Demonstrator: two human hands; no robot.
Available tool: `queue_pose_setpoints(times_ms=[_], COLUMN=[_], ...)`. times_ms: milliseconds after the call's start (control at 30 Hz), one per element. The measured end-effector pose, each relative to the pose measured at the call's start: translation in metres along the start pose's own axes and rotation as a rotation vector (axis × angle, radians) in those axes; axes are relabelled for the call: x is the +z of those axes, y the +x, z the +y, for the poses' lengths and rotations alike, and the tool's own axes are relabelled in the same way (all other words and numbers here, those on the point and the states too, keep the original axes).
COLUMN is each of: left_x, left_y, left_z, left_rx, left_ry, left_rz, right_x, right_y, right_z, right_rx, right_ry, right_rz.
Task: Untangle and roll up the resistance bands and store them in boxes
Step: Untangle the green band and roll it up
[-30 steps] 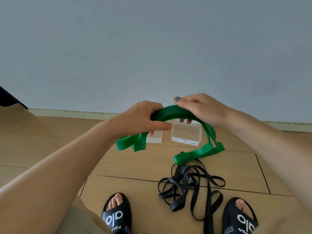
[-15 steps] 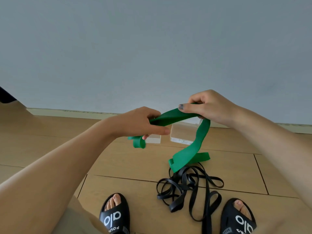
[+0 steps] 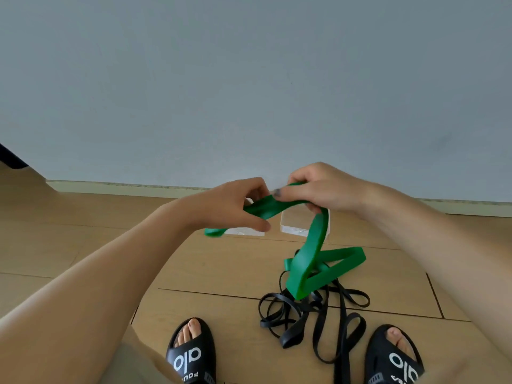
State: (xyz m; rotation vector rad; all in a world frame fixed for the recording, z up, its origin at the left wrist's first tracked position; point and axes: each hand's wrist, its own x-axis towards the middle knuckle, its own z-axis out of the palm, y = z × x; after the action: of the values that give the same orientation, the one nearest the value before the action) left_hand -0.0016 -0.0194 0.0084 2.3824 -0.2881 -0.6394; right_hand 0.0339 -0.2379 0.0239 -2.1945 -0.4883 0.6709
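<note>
Compared with the frame half a second earlier, the two hands have drawn close together and the green band's hanging length has dropped into looser folds over the floor. The left hand [image 3: 235, 206] grips the green band [image 3: 313, 250] with curled fingers and thumb, a short end protruding below it to the left; the right hand [image 3: 318, 189] pinches the same band just beside it, thumb tip on top, the other fingertips hidden under the band. Both forearms reach forward from the lower corners, held above the floor. From the right hand the band falls in a twisted loop, its lowest fold overlapping the tangled black band [image 3: 313, 314] (whether the two are still knotted together cannot be told). Two clear boxes lie on the wooden floor [image 3: 83, 245] near the wall: the left box [image 3: 245, 231] is almost wholly covered by the left hand, and the right box [image 3: 293, 223] is partly masked by the band and the right hand, so their contents cannot be made out. Two black slides, [image 3: 191, 356] and [image 3: 393, 358], are cut off by the lower edge.
</note>
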Motion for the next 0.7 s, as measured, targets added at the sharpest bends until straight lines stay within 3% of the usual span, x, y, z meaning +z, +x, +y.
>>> queue_pose_setpoints(times_ms=[233, 400, 567, 700], left_x=[-0.003, -0.013, -0.017, -0.017], left_y=[-0.004, -0.013, -0.018, -0.014], left_z=[-0.034, -0.039, -0.043, -0.032], left_rx=[-0.083, -0.058, -0.031, -0.057], left_ry=[-0.034, -0.183, -0.248, -0.288], left_rz=[-0.054, -0.036, 0.116, 0.323], right_x=[-0.016, -0.033, -0.039, -0.033], right_y=[-0.004, -0.002, -0.002, -0.001], right_z=[0.009, 0.019, 0.033, 0.037], right_rx=[0.032, 0.129, 0.184, 0.186], right_ry=[0.318, 0.51, 0.463, 0.341], right_rz=[0.021, 0.205, 0.239, 0.171])
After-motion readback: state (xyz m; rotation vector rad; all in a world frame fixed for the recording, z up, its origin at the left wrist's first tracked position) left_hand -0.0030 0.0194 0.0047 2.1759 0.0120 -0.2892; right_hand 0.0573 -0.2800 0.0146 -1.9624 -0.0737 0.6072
